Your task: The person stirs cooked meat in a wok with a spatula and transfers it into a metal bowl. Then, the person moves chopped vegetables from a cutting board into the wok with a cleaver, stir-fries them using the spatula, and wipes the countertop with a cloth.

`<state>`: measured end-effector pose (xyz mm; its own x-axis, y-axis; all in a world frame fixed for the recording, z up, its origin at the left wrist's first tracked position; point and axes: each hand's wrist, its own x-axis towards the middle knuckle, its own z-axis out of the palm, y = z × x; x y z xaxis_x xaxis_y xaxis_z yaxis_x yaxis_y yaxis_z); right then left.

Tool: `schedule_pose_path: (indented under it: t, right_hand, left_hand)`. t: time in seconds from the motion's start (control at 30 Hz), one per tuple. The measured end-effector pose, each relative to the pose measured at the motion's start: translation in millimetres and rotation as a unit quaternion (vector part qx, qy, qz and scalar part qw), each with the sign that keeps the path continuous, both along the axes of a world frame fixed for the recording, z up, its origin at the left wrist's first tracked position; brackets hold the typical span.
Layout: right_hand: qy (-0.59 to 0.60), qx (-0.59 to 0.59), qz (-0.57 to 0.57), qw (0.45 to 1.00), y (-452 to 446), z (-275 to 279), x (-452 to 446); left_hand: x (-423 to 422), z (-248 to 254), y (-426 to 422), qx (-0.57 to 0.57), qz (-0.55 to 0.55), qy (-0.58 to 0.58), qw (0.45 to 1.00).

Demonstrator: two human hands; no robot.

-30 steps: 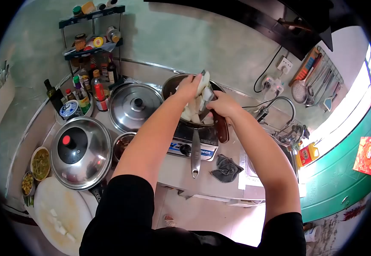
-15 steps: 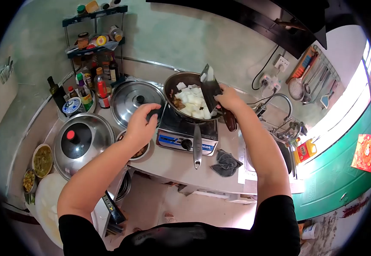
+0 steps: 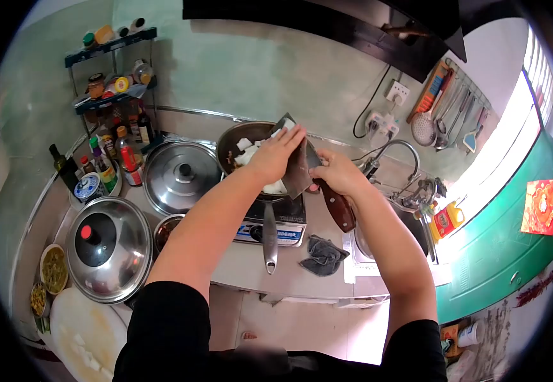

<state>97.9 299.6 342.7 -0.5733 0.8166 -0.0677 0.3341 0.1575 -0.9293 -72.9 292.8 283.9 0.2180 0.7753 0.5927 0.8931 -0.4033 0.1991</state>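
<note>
My right hand holds a cleaver near where the wooden handle meets the blade, with the blade tilted over the right side of the pan. Flat against the blade's left face, near its top, lies my left hand, fingers stretched out. A white piece shows at the blade's upper edge, by my left fingertips. Beneath is a frying pan on a portable gas stove; it holds white chunks and some brownish food, partly hidden by my left hand.
Left of the pan sit a steel lid and a larger domed lid. A cutting board with white pieces is at the lower left. A grey cloth lies before the sink. Bottles stand at the back left.
My left hand has moved from beside the pan, over the steel lid, up onto the cleaver blade. The blade has turned its face more toward me. The whole view has shifted.
</note>
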Motion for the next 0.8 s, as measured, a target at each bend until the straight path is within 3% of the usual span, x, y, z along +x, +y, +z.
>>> schedule_pose_path:
  t: [0.1,0.2,0.23,0.27,0.3,0.37,0.4,0.43,0.47,0.5,0.57,0.63,0.73,0.8]
  right_hand:
    - [-0.043,0.041,-0.007,0.998,15,-7,11]
    - [0.001,0.028,-0.017,0.999,11,-5,20]
    - [0.027,0.028,-0.029,0.999,12,-5,24]
    - [-0.020,0.039,-0.032,0.999,17,-4,31]
    - [-0.024,0.036,-0.025,0.999,20,-3,39]
    - [-0.007,0.156,-0.077,0.985,13,-6,40]
    - [-0.058,0.165,-0.110,0.978,-27,21,31]
    - [0.119,0.050,-0.119,0.984,-26,2,34]
    - [0.162,0.019,-0.050,0.985,-43,6,28]
    - [0.157,0.003,-0.077,0.985,-74,11,18]
    - [0.174,-0.119,-0.020,0.977,-98,-7,4]
    - [0.136,-0.112,0.057,0.983,-127,-24,-19]
    - [0.134,-0.154,0.137,0.969,-182,-43,-60]
    - [0.137,-0.181,0.159,0.961,-237,-43,-92]
  left_hand:
    - [-9,-32,29,-0.033,-0.015,-0.045,0.998]
    - [-26,-52,27,-0.125,0.055,-0.028,0.990]
    - [-30,-53,19,-0.189,0.132,0.050,0.972]
    - [-31,-47,4,-0.251,0.206,0.126,0.937]
    - [-30,-39,-9,-0.256,0.211,0.122,0.935]
    - [-31,-28,-42,-0.193,0.228,0.049,0.953]
    - [-30,-32,-62,-0.082,0.178,-0.031,0.980]
    - [-27,-20,-95,-0.029,0.078,-0.130,0.988]
    - [-22,-21,-128,-0.005,0.077,-0.141,0.987]
    - [-13,-16,-178,0.085,0.041,-0.115,0.989]
    - [-1,-38,-275,0.107,0.032,-0.145,0.983]
    - [-11,-77,-362,0.028,0.033,-0.110,0.993]
    - [-27,-150,-494,-0.061,0.266,-0.087,0.958]
    - [-27,-179,-575,-0.152,0.473,-0.115,0.860]
